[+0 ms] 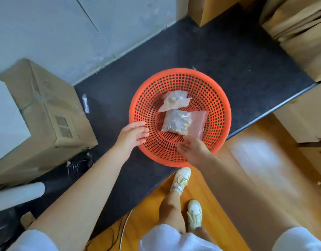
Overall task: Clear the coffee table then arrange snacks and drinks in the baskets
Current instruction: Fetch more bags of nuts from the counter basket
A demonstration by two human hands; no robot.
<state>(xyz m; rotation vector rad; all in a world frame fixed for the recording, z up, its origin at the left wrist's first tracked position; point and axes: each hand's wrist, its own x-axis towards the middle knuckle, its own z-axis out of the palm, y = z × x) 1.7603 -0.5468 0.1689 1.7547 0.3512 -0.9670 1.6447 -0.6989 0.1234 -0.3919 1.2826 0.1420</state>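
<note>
Hands point(132, 132) point(189, 149) at orange basket point(138, 98) — cardboard boxes point(47, 109) crowd around.

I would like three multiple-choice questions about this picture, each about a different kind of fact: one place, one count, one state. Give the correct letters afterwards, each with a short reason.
1. Where does the basket stand?
A. on the dark surface
B. on a cardboard box
C. on the wooden floor

2. How many snack bags lie in the basket?
A. one
B. two
C. four

3. What is the left hand doing?
A. lifting a bottle
B. resting with straight fingers on the basket's rim
C. making a fist away from the basket

Answers:
1 A: the dark surface shows all around the basket.
2 B: a far bag and a near bag are the only ones inside.
3 B: its fingers lie straight over the rim, while the right hand pinches the near bag's corner.
</note>
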